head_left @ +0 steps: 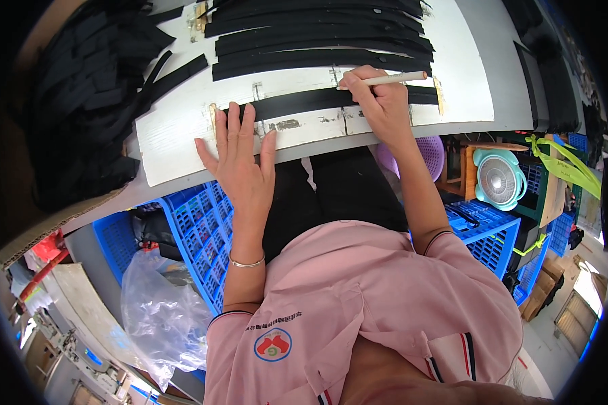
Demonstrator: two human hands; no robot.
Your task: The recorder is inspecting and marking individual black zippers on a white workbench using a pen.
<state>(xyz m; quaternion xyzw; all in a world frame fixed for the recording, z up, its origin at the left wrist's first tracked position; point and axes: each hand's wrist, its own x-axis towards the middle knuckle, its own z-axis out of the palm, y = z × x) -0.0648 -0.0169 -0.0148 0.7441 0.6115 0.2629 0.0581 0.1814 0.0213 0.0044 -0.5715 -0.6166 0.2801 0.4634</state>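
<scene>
A black fabric strip (pixel 294 102) lies lengthwise across a white board (pixel 461 88) bearing dark marks and short lines. Fingertips of my left hand (pixel 240 162) rest on the strip's left end, the fingers stretched out and spread. Between the fingers of my right hand (pixel 385 111) is a white pencil (pixel 407 77), tilted, its tip down at the strip's upper edge near a dark mark on the board. The right hand's lower part lies over the strip and hides some of it.
Several more black strips (pixel 317 42) lie in rows farther up the board. A cardboard box (pixel 54 223) at the left holds a heap of black pieces (pixel 81 101). Below the table stand blue crates (pixel 199 223), a purple basket (pixel 430 156) and a turquoise fan (pixel 498 179).
</scene>
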